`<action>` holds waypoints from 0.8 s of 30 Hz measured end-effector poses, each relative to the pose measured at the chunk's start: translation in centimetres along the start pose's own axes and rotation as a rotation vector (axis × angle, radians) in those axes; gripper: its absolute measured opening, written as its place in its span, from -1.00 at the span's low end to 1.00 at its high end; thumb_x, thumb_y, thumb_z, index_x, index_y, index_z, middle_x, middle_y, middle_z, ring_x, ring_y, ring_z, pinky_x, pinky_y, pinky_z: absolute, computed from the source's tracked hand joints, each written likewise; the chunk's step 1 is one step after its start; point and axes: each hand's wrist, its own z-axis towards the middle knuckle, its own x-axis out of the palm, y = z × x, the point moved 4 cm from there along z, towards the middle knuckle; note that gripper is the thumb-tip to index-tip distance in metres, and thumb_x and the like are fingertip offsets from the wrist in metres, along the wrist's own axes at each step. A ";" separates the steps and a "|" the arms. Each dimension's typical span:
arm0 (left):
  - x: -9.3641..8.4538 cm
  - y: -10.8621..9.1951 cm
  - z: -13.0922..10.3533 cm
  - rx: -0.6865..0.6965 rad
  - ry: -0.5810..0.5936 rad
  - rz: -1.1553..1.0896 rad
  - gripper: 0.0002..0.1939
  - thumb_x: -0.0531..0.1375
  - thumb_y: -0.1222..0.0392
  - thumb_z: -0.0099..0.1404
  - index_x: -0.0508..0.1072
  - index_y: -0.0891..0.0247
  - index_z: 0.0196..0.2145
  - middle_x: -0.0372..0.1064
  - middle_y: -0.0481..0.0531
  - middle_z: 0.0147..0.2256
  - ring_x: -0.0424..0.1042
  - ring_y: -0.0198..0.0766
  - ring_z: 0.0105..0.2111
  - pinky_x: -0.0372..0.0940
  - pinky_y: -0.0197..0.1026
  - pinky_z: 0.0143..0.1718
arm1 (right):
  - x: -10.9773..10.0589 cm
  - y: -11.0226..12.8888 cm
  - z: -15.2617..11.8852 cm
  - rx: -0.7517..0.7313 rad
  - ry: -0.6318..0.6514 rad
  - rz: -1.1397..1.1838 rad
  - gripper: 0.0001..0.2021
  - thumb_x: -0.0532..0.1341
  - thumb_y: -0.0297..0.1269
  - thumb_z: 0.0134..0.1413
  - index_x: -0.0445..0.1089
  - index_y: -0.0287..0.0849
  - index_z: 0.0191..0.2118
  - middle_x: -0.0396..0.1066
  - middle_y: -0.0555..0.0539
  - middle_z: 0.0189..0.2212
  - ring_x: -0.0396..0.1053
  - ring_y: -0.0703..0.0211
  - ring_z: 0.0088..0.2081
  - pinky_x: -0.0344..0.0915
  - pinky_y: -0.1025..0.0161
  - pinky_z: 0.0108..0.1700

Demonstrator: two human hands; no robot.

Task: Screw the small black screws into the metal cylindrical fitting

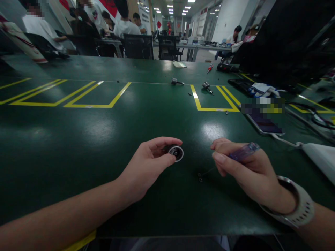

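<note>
Near the middle of the green table, my left hand (pixel 148 165) pinches a round metal part (pixel 176 153) between thumb and fingers, its hollow end facing me. To the right, my right hand (pixel 242 169) is closed around the clear purple handle of a screwdriver (pixel 243 152). The thin shaft points down and left, toward two tiny dark pieces (pixel 200 177) on the table. Whether the tip touches them I cannot tell. The hands are apart.
Farther back on the green table (pixel 146 122) lie two metal parts (pixel 177 82) (pixel 207 87), a red screwdriver (pixel 209 68) and yellow tape outlines. At right are a phone (pixel 263 120), its cable, a white device (pixel 320 158) and a cloth (pixel 263 90). People sit beyond.
</note>
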 end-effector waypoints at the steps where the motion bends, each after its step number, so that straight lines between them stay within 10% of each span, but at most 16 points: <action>1: 0.0 0.0 0.0 -0.004 0.002 -0.003 -0.72 0.24 0.35 0.03 0.50 0.25 -0.23 0.51 0.02 -0.24 0.45 -0.19 -0.19 0.28 -0.13 -0.11 | 0.0 0.0 0.0 -0.009 0.008 -0.014 -0.71 0.09 -0.40 0.14 0.24 -0.18 -0.61 0.19 0.06 -0.66 0.19 0.27 -0.54 0.20 0.13 -0.26; 24: 0.2 -0.4 0.0 0.097 -0.011 -0.033 -0.81 0.22 0.37 0.07 0.37 0.27 -0.30 0.47 0.02 -0.19 0.45 -0.25 -0.22 0.31 -0.14 -0.12 | 0.6 2.7 -1.0 -0.468 0.008 -0.251 -0.88 0.10 -0.55 -0.02 0.34 -0.27 -0.36 0.40 -0.08 -0.52 0.35 0.18 -0.44 0.30 0.06 -0.21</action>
